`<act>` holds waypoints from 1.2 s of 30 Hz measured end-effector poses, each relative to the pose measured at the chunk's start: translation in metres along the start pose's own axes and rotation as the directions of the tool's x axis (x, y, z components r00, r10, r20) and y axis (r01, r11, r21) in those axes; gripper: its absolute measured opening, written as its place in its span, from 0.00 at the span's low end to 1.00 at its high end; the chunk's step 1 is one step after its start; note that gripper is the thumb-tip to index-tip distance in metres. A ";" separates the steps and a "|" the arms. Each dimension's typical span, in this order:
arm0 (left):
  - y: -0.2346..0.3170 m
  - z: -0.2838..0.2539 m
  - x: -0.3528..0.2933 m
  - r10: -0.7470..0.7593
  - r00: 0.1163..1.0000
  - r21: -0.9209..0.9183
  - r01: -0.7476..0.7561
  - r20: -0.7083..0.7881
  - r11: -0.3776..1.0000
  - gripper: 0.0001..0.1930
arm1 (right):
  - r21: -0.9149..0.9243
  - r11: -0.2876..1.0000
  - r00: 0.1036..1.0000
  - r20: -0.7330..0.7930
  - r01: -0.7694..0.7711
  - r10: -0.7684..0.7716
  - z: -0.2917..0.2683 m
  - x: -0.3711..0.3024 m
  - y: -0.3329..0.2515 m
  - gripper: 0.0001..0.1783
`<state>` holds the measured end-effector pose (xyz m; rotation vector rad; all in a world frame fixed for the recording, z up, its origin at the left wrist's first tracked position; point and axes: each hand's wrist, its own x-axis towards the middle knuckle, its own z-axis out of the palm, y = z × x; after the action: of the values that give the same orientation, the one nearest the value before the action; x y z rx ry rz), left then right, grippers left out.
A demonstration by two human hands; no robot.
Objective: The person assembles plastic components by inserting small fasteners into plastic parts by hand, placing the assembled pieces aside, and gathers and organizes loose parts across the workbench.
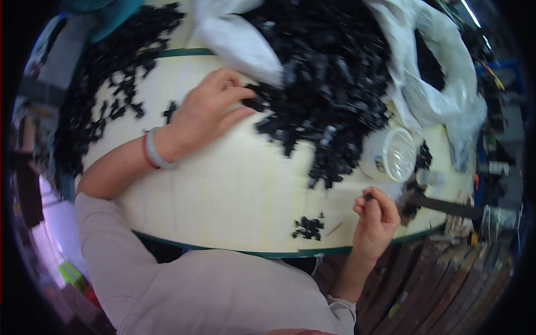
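Note:
My left hand (209, 109) reaches to the left edge of a large heap of small black pieces (335, 72). Its thumb and forefinger close at the tips around a black piece (254, 103); blur hides the exact contact. On the right, my right hand (377, 220) is raised over the table's near edge and pinches a small dark piece (368, 196) between thumb and fingers. A little cluster of black pieces (309, 228) lies to the left of this hand. Just beyond it, a translucent plastic tub (391, 155) stands beside the heap.
The pale tabletop (223, 184) has a dark green rim. More black pieces (106, 72) are spread at the far left, near a teal container (114, 19). White plastic sacks (237, 42) flank the heap. A dark metal bar (446, 205) juts in at right, above stacked brown slabs (424, 279).

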<state>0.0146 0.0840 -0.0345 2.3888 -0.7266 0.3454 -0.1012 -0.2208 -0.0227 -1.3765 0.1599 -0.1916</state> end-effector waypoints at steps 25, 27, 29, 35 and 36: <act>0.078 0.027 0.003 0.069 0.709 -0.704 0.675 0.702 0.221 0.09 | -0.279 0.924 0.960 -0.024 0.260 -0.278 -0.007 0.005 -0.013 0.10; 0.077 0.029 0.003 0.072 0.677 -0.675 0.711 0.733 0.198 0.10 | -0.172 0.953 0.968 0.004 0.249 -0.252 -0.010 0.004 -0.010 0.09; 0.074 0.036 -0.001 0.054 0.705 -0.706 0.700 0.708 0.108 0.11 | -0.086 0.972 0.976 -0.002 0.218 -0.219 -0.013 0.004 -0.003 0.09; 0.070 0.040 0.004 0.070 0.679 -0.681 0.717 0.730 0.148 0.12 | 0.013 0.989 0.988 -0.049 0.150 -0.149 -0.013 0.003 0.003 0.09; 0.069 0.041 0.004 0.078 0.686 -0.690 0.713 0.723 0.127 0.11 | -0.011 0.986 0.984 -0.057 0.168 -0.169 -0.013 0.002 0.003 0.09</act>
<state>-0.0188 0.0113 -0.0315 1.1772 -0.3416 -0.9796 -0.1018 -0.2332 -0.0279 -1.3914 0.0915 -0.3726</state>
